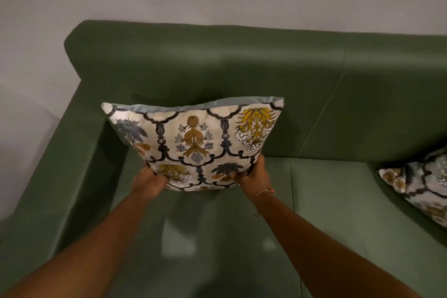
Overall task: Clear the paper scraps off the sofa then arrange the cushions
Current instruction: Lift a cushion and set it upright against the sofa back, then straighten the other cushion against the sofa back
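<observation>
Both hands, left hand (151,180) and right hand (256,176), pinch the lower corners of a patterned cushion (196,143) upright on the green sofa (338,189); another cushion (420,186) lies right, seemingly flat. No writing shows.

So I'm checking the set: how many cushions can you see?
2: one cushion held in both hands near the sofa's corner, another cushion lying at the right edge. More may be out of view.

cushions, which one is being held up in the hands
The patterned cushion near the sofa's left end, gripped by both hands; the other cushion lies untouched at the right edge.
</observation>
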The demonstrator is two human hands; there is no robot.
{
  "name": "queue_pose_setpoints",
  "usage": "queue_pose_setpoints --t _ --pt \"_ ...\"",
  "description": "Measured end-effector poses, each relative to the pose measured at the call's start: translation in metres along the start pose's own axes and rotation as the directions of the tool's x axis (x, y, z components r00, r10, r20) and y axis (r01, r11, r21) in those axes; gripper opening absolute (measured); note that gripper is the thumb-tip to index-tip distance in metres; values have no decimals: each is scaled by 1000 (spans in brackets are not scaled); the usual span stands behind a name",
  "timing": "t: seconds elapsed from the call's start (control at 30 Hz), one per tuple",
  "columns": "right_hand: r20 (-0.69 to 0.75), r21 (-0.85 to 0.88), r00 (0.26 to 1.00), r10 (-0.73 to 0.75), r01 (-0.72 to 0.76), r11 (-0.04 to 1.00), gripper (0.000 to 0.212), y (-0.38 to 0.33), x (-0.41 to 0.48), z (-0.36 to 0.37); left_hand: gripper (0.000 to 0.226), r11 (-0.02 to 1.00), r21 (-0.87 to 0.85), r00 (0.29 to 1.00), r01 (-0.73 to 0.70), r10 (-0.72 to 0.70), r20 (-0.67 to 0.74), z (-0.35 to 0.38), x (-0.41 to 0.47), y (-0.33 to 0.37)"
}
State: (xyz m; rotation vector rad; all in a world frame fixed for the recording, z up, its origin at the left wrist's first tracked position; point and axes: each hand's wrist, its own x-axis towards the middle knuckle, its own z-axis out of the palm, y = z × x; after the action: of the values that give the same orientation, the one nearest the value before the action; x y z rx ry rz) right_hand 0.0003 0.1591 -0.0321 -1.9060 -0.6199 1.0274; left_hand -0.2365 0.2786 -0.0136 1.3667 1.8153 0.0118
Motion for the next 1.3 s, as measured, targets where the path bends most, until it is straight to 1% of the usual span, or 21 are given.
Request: queue_pose_setpoints --t 0.03,0.1,0.13,0.2,0.23,0.3,0.4,0.47,0.53,0.6,0.67,0.77,0.87,0.93,0.97,1.0,1.03,1.1,1.17,1.23,1.3 --pt "18 -14 1000 -8 8 1000 89 4 -4 3 55 993 107 998 50 -54 38 -1 -1 -6" --pt "23 -26 1000 12 -11 1000 95 11 -13 -7 48 974 195 967 118 -157 200 5 -15 -1" --pt "22 -20 999 43 -43 999 98 15 -17 -17 47 967 218 938 133 -194 288 12 -28 7" --pt "9 -11 995 97 -97 995 104 23 -25 -40 39 952 292 902 91 -203 382 29 -51 26" --pt "-8 -5 994 113 -113 994 105 29 -29 -55 34 947 319 896 34 -170 410 43 -62 37" --pt "-68 21 990 122 -121 992 104 40 -35 -90 34 943 314 877 -107 -59 476 78 -83 63" --pt "-194 110 965 174 -155 982 98 55 -44 -157 47 913 258 823 -315 128 553 141 -114 109" --pt "-283 173 933 221 -177 969 97 68 -48 -212 56 911 186 798 -369 207 566 189 -134 144" --pt "-385 210 889 249 -178 961 96 80 -53 -267 62 919 104 783 -381 261 564 233 -151 178" --pt "-499 237 825 265 -164 958 96 95 -58 -327 66 897 64 762 -437 331 556 278 -171 215" --pt "-595 296 738 319 -167 940 96 113 -63 -385 71 868 37 735 -494 395 552 321 -188 251" --pt "-692 407 607 391 -120 906 97 139 -66 -458 79 849 44 745 -526 435 506 378 -204 302" --pt "-742 490 478 469 -90 867 94 165 -64 -520 82 863 -8 749 -505 443 492 430 -216 349" --pt "-736 534 424 528 -116 838 89 182 -61 -554 84 866 -16 747 -499 439 499 459 -222 372" --pt "-724 551 412 553 -136 823 87 191 -59 -570 84 866 -4 749 -500 435 500 473 -225 381" --pt "-711 559 421 563 -147 816 87 197 -57 -582 86 866 8 751 -499 428 503 484 -228 388" --pt "-692 567 455 560 -137 812 89 201 -55 -589 88 868 16 749 -496 418 515 490 -230 393" --pt "-634 591 549 545 -111 799 94 211 -50 -604 89 870 36 742 -492 397 541 511 -237 400" --pt "-597 568 618 511 -124 813 95 217 -47 -607 78 860 52 740 -508 405 538 528 -244 401" --pt "-614 496 628 478 -165 853 92 219 -45 -603 64 861 39 754 -507 422 503 537 -249 400" --pt "-646 458 606 465 -179 871 87 218 -43 -601 57 867 9 770 -498 437 465 540 -253 399"
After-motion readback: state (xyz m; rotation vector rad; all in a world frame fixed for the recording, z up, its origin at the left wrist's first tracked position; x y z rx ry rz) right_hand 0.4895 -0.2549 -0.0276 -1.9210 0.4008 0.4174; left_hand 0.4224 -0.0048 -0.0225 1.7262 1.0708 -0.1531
